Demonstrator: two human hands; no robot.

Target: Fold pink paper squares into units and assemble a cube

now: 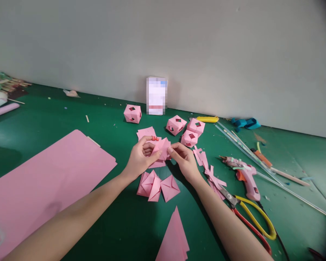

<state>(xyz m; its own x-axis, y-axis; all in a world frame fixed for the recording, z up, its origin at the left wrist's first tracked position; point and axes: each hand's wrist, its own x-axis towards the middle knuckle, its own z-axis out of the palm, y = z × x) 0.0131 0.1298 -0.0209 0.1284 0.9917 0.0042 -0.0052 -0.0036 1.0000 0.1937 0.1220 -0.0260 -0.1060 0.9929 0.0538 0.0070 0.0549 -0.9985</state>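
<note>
Between my two hands is a small folded piece of pink paper (163,148). My left hand (141,156) pinches its left side, thumb in front, and one finger wears a red band. The fingertips of my right hand (183,157) grip its right edge. Flat pink paper squares (146,133) lie just behind and under the hands. Nearer to me rest several folded pink squares (152,185), one with crease lines showing. Beyond my right hand, pink paper balls with diamond holes (176,125) stand in a cluster, and another such ball (133,114) stands farther left.
Large pink sheets (57,174) cover the left of the green table (111,224). Folded pink paper triangles (174,239) lie in front. At right are paper strips (213,177), scissors (256,217), a pink glue gun (247,177) and glue sticks (250,154). A blurred phone-like panel (157,96) leans against the wall.
</note>
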